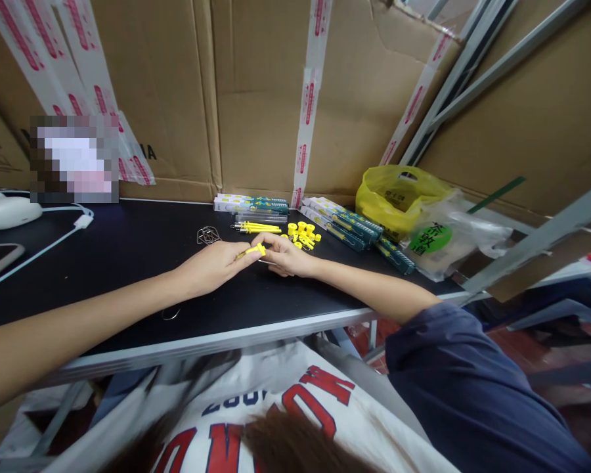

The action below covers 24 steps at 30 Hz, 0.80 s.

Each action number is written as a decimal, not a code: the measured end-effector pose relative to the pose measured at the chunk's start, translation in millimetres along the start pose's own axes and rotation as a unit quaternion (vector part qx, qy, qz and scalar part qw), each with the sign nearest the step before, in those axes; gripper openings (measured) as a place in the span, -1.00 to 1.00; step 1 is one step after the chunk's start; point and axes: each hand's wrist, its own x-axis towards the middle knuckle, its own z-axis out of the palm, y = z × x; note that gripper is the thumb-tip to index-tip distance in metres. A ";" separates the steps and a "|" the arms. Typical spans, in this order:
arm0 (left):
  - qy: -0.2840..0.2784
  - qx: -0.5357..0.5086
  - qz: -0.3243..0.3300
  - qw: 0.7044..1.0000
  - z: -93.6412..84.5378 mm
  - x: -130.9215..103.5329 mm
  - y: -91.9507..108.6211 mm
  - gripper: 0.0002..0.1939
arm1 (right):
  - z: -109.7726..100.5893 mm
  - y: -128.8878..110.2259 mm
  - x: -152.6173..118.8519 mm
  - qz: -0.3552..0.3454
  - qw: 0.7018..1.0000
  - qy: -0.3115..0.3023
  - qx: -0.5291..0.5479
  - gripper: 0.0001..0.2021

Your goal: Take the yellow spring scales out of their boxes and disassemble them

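My left hand (215, 264) is closed, thumb and finger pinching a small yellow plastic part (257, 250) with a wider end. My right hand (288, 256) meets it from the other side, its fingers curled at the part's wide end. A thin metal wire (266, 262) shows just under the right fingers; the rest of it is hidden. Behind the hands lie several yellow rods (259, 228) and a pile of small yellow plastic pieces (303, 231). Bent metal wire hooks (207, 235) are heaped beyond my left hand, and a single hook (170, 314) lies near the front edge.
Printed green-and-white boxes (345, 220) and more such boxes (249, 202) line the back of the black tabletop (128, 263). A yellow plastic bag (389, 197) and a clear bag (438, 240) stand at right. A white cable (44, 244) runs along the left.
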 end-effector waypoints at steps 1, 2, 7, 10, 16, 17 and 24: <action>-0.009 -0.013 -0.001 1.000 -0.8 0.8 -0.8 -0.49 | -0.4 0.1 0.2 -0.002 1.000 -0.005 0.000 -0.62; -0.023 -0.029 -0.003 0.999 -1.7 1.8 -1.9 -0.49 | -0.7 0.1 0.4 -0.002 1.000 -0.010 0.000 -0.62; -0.075 -0.073 -0.026 0.994 -3.5 6.3 -7.3 -0.48 | -1.5 0.7 0.4 0.009 1.000 -0.017 0.020 -0.60; -0.026 -0.016 0.003 1.000 -1.4 3.8 -4.4 -0.47 | -1.1 2.2 -0.1 0.010 0.999 -0.008 0.032 -0.60; -0.005 0.053 0.041 0.998 -4.8 -0.7 14.0 -0.49 | -3.2 5.0 3.6 0.001 0.999 0.031 0.021 -0.62; -0.001 0.046 0.048 0.998 -7.0 0.9 13.3 -0.50 | -3.8 4.8 4.5 0.004 0.999 0.037 0.017 -0.63; 0.021 -0.025 -0.020 0.999 -20.7 13.7 -21.2 -0.52 | -4.0 -0.1 5.5 0.049 0.998 0.049 0.001 -0.75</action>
